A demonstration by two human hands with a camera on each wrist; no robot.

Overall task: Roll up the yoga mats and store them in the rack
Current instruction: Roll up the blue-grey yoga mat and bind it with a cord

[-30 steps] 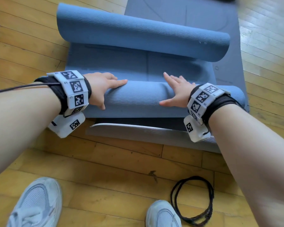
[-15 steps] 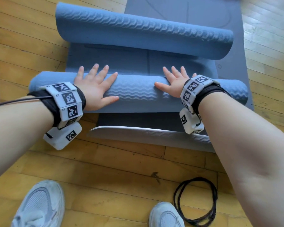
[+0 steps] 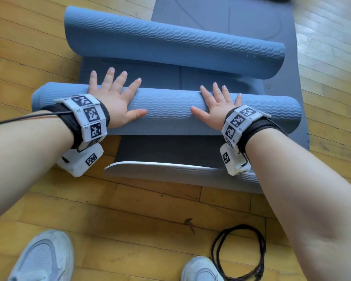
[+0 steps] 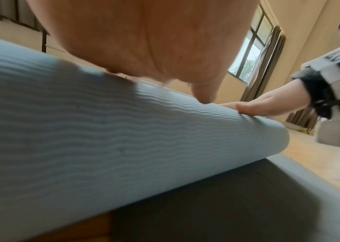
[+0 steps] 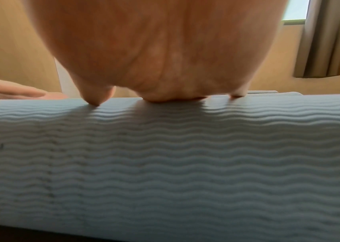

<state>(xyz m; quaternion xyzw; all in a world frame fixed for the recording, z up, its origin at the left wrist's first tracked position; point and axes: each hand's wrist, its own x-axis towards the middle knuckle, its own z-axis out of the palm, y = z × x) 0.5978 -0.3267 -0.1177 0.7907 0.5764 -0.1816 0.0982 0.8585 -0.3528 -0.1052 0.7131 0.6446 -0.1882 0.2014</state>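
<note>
My left hand and right hand press flat, fingers spread, grasping nothing, on the blue mat roll. It lies across the mat's near end on the floor, so even pressure should keep it tight.

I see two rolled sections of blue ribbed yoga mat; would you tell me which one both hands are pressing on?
The nearer blue ribbed roll, closest to the person: the left hand and right hand lie flat on it. The farther blue roll is untouched.
</note>
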